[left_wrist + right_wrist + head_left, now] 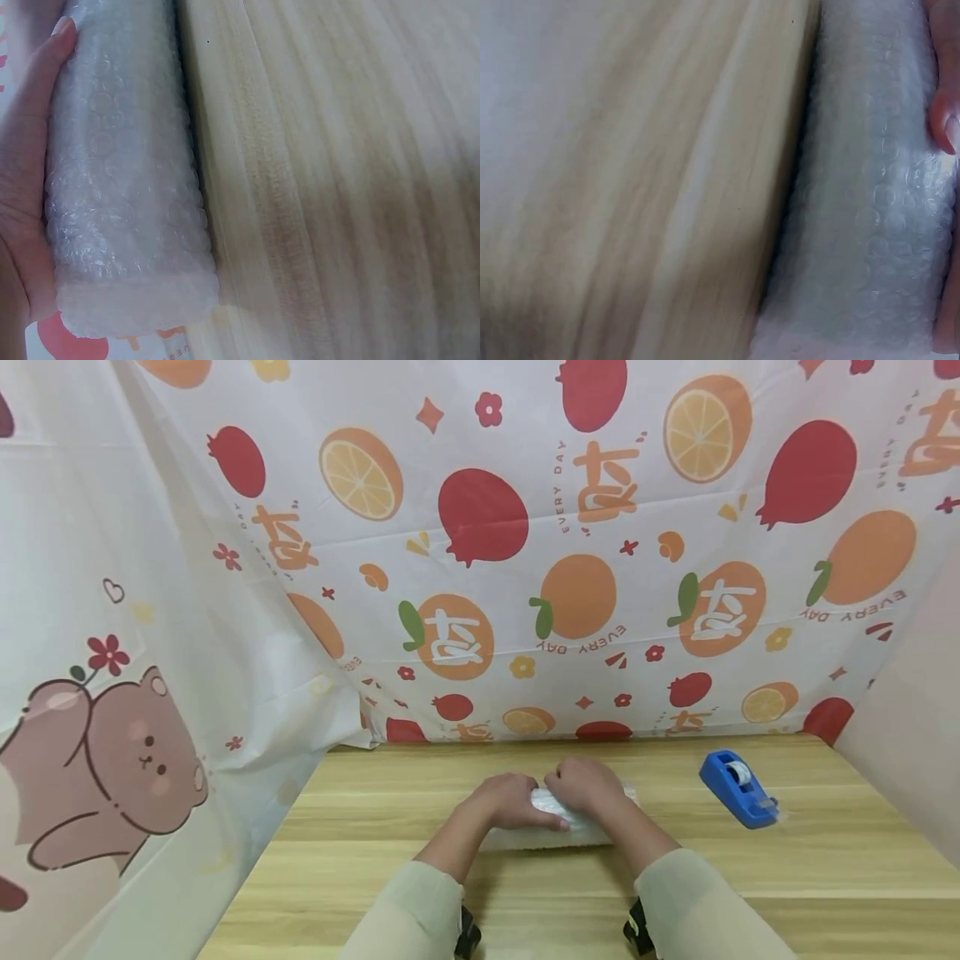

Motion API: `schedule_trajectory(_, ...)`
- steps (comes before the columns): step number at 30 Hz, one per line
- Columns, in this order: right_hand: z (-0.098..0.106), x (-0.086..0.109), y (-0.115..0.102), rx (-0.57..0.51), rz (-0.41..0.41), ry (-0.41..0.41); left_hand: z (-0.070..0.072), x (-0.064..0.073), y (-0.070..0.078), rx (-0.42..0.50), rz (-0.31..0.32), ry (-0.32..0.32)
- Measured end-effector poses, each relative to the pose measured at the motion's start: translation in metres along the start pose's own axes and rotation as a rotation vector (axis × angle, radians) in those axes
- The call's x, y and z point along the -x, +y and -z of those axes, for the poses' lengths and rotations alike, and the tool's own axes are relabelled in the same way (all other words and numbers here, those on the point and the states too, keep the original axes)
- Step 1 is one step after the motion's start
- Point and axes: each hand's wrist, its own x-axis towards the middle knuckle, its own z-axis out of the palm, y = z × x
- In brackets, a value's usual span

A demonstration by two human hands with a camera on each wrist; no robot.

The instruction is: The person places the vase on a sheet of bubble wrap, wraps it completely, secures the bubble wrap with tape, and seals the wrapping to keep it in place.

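Note:
A roll of bubble wrap [585, 835] lies crosswise on the wooden table, between my two hands. My left hand [510, 802] grips its left part, with the thumb along the top and the other fingers mostly hidden on the far side. Close beside it, my right hand [583, 783] holds the roll from above with bent fingers. In the left wrist view, the clear bubbles and flat end of the bubble wrap [124, 172] show beside the palm. In the right wrist view, a thumb [946, 124] touches the bubble wrap [870, 210]. Whatever is inside cannot be made out.
A blue tape dispenser [738, 789] with a roll of clear tape stands to the right on the table [360, 860]. A fruit-patterned curtain [525, 652] hangs along the back edge, and a bear-printed cloth [225, 677] hangs on the left.

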Motion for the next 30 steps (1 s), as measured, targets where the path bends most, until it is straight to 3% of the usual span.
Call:
schedule_trajectory(11,-0.003,0.005,-0.003,0.102,0.034,0.097,-0.005,-0.003,-0.003,0.023,0.003,-0.002)
schedule_trajectory(22,-0.006,0.023,0.001,0.098,0.109,0.179,-0.001,-0.007,-0.007,0.036,0.003,-0.014)
schedule_trajectory(30,-0.010,0.029,0.003,0.110,0.079,0.195,-0.001,-0.010,-0.010,0.052,0.004,-0.029)
